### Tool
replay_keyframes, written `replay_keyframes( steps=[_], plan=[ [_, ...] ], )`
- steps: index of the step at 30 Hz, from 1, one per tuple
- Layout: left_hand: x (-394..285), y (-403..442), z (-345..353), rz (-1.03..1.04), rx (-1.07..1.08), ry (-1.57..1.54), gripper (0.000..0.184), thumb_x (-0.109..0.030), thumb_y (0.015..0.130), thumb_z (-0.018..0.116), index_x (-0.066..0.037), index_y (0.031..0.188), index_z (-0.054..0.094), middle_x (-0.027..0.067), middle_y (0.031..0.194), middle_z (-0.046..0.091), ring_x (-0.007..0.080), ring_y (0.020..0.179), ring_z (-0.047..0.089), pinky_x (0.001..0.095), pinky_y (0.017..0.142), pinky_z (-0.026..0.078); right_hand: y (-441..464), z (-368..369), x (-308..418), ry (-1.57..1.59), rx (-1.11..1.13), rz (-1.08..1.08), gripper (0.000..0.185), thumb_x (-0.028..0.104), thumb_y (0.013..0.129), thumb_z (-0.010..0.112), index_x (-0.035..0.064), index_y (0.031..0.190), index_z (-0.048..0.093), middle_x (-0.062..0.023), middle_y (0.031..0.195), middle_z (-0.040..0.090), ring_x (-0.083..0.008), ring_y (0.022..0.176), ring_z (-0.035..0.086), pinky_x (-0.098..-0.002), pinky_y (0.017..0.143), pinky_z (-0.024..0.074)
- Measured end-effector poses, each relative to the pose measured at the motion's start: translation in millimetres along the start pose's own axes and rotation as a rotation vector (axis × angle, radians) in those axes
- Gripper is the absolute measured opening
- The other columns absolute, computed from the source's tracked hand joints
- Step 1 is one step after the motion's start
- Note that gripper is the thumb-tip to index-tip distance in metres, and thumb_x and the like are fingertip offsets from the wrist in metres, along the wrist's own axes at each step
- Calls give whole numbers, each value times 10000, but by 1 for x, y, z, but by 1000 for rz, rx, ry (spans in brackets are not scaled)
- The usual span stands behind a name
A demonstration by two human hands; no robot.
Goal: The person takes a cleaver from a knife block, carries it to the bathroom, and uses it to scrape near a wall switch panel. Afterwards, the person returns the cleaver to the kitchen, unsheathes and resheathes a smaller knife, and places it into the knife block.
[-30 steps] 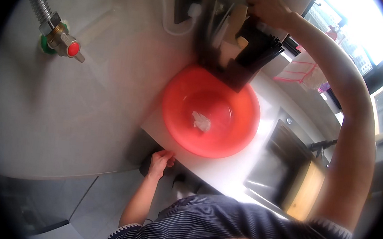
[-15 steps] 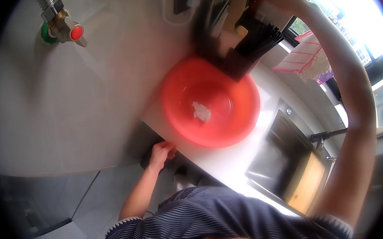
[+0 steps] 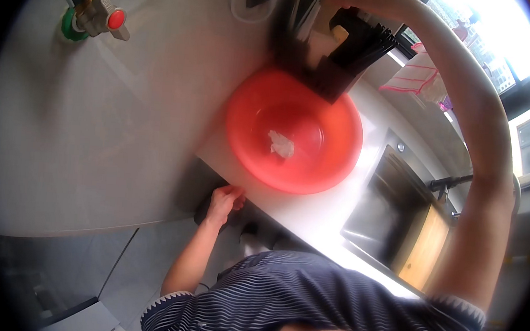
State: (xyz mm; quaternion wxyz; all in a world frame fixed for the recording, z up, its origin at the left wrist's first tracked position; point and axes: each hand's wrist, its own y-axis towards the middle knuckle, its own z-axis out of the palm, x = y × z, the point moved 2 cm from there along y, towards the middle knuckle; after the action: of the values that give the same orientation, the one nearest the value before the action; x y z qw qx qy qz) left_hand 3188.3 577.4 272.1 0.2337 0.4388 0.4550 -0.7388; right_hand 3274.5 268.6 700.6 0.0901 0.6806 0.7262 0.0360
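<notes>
L hand is loosely closed, nothing visible in it, by the counter's front edge; R hand, cropped near black holder, can't tell grip; red basin near counter's L corner, prob. light, slick plastic, best held at opposite rims.

Red-capped valve on wall, cloth near window

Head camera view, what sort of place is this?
Probably a kitchen: there's a rectangular grey metal sink, a pale rectangular wooden board at one end of it, and a round red plastic basin nearby.
</notes>
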Motion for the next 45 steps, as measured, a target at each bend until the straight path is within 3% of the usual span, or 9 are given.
replay_keyframes(
  steps=[8,10,17,25,28,32,39,41,45],
  plan=[
    [-10,-3,-6,-15,55,7,243,-261,841,600,-22,830,646,36,672,605,102,558,559,218,499,434,13,0,-29,-139,-195,-329,318,318,754,590,23,864,632,-171,829,629,-313,768,614,-368,689,495],
    [-16,-4,-9,-10,71,31,247,-263,842,600,-20,831,647,38,675,606,102,565,560,215,509,437,14,-16,-34,-192,-206,-182,305,307,762,592,24,867,635,-163,823,631,-296,771,615,-360,696,495],
    [-53,-18,-13,33,153,68,212,-210,860,586,-8,826,640,44,695,616,104,577,572,213,530,465,-48,-77,-21,-190,-379,-140,289,278,796,594,22,924,629,-123,849,635,-236,800,610,-325,731,482],
    [-118,-44,19,232,273,26,181,-169,879,562,-14,818,633,48,719,619,106,617,575,224,588,474,-156,-103,7,112,-417,-85,275,246,834,596,19,989,622,-78,879,639,-168,833,604,-284,769,468],
    [-149,-42,30,446,221,66,196,-176,874,570,7,908,632,31,784,616,110,715,569,217,666,455,-189,-82,13,328,-357,-32,272,234,849,597,18,1013,619,-61,890,640,-142,845,602,-269,784,463],
    [-225,-60,74,1114,159,681,356,-211,833,625,14,1101,560,102,950,608,143,855,569,267,762,458,-213,-13,11,756,-267,52,267,198,853,612,17,1048,613,-50,913,643,-130,864,608,-247,805,462],
    [-217,-45,154,360,837,670,277,-204,827,646,12,993,599,2,743,554,55,682,483,212,598,405,-261,70,-24,1218,-110,299,372,275,824,645,-30,1030,596,-85,858,635,-149,812,617,-270,783,479],
    [-205,-46,159,268,868,720,233,-196,828,639,14,926,608,-9,675,529,46,626,449,212,549,376,-272,81,-33,1277,119,234,338,239,815,650,-39,998,592,-85,829,620,-145,759,603,-271,734,491],
    [-192,-57,175,290,960,878,196,-187,833,623,6,826,588,-26,619,477,45,571,398,225,491,334,-277,102,-8,873,712,251,237,118,769,640,-11,964,599,-71,737,592,-142,642,562,-262,605,478]
  ],
)
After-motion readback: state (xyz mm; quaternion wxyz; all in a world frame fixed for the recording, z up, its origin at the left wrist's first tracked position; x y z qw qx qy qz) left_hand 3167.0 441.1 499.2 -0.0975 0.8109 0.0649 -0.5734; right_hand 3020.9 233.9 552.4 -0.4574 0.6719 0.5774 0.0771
